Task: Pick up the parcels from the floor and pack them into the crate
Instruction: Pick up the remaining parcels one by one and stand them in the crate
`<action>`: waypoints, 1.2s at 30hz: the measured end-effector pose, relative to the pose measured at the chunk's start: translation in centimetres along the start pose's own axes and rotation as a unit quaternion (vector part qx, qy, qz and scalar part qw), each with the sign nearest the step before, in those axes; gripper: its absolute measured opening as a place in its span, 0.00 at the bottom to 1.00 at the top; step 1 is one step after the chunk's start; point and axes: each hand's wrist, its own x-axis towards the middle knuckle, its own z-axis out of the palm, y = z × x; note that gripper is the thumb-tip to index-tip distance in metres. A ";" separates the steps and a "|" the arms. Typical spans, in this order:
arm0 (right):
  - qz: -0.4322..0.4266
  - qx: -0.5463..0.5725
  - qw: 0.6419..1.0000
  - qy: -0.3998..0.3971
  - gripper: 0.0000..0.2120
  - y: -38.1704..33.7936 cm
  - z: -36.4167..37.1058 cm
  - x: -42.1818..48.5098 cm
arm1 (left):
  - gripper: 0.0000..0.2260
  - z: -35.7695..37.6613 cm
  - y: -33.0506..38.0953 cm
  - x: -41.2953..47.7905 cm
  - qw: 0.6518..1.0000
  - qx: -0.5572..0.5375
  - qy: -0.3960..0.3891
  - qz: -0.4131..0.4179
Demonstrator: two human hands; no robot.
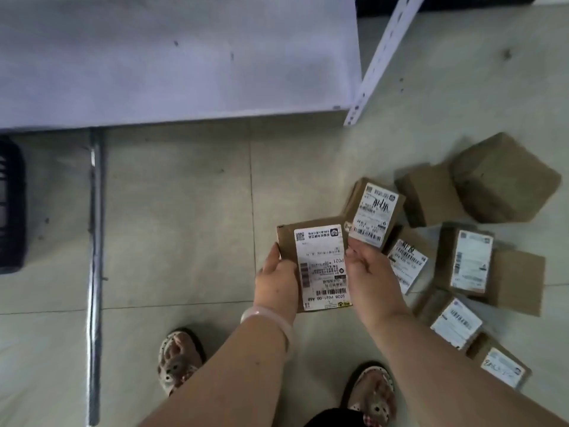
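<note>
My left hand (pixel 277 280) grips the left edge of a flat brown parcel with a white label (pixel 317 257), held above the floor. My right hand (pixel 368 272) pinches the lower edge of a second labelled parcel (pixel 374 211), raised just right of the first. Several more brown parcels lie in a pile on the floor at the right: plain boxes (pixel 505 180) at the back and labelled ones (pixel 469 261) nearer me. A dark crate (pixel 10 208) shows only partly at the left edge.
A white shelf board (pixel 172 57) spans the top, with a perforated white upright (pixel 378 60) at its right end and a metal post (pixel 95 257) at the left. My sandalled feet (pixel 178 362) stand on the tiled floor below the hands.
</note>
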 end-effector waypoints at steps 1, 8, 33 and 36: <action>-0.014 0.017 1.000 0.008 0.16 -2.5 -0.9 -0.9 | 0.23 -0.8 2.1 -1.7 1.000 -0.018 -0.002 0.021; -0.173 0.153 0.972 0.035 0.17 -23.0 -10.1 -13.0 | 0.20 -7.9 17.0 -19.3 0.980 -0.106 -0.064 0.156; -0.484 -0.026 0.856 -0.182 0.16 -57.4 -5.9 -60.7 | 0.15 -49.9 19.0 -68.5 0.871 -0.228 0.147 0.410; -0.487 -0.026 0.853 -0.186 0.16 -59.0 0.6 -63.7 | 0.15 -56.6 17.0 -68.3 0.864 -0.244 0.146 0.415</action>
